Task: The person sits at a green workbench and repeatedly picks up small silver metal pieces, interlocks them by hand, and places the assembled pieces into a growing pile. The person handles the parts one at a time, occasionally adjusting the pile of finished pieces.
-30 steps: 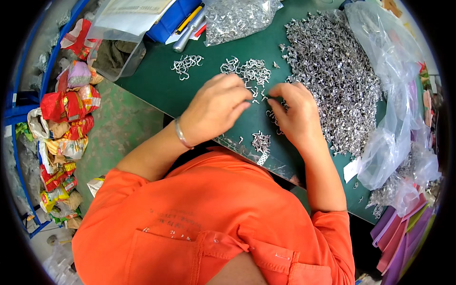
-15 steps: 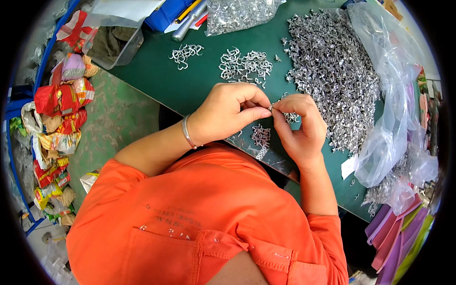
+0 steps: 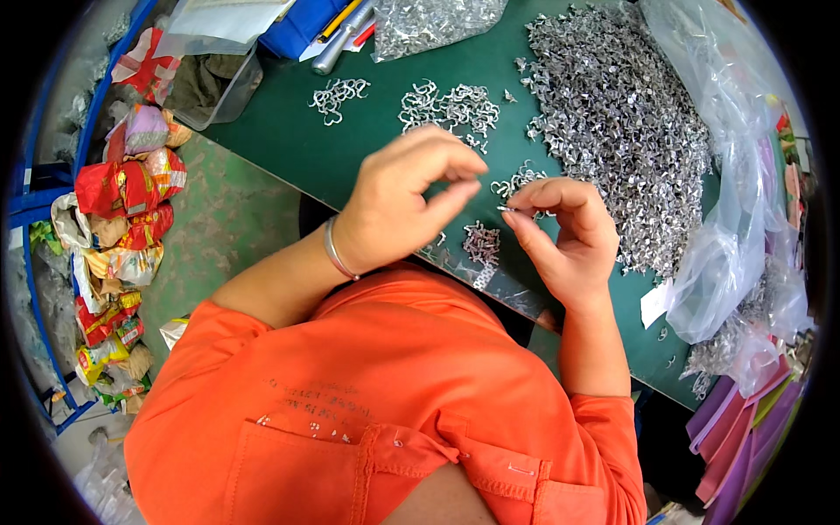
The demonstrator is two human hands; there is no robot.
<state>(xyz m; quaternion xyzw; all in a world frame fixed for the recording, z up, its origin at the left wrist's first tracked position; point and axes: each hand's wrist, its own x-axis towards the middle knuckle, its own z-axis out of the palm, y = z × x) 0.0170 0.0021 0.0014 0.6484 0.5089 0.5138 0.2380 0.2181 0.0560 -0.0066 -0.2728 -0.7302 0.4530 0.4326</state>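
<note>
My right hand (image 3: 569, 236) pinches a small silvery metal piece (image 3: 505, 209) between thumb and forefinger, its end poking out to the left. My left hand (image 3: 404, 188), with a bangle (image 3: 333, 249) at the wrist, hovers left of it, thumb and forefinger apart and nothing visible between them. Behind the right fingertips lies a small heap of curved metal pieces (image 3: 523, 178). Beyond the left hand sits a larger heap of similar pieces (image 3: 468, 109), with a smaller group (image 3: 337, 98) to its left. Tiny pinkish-grey parts (image 3: 481, 242) lie near the table's front edge.
A broad pile of grey metal parts (image 3: 617, 131) covers the green table's (image 3: 289, 140) right side, beside clear plastic sheeting (image 3: 722, 271). At the back are a filled clear bag (image 3: 433, 26), a screwdriver (image 3: 337, 44), a blue bin (image 3: 302, 28) and a plastic tub (image 3: 232, 101).
My hands, whose fingertips met before, have come apart. The left has drawn back to the left and lifted off; the right keeps the small metal piece and has shifted slightly right.
</note>
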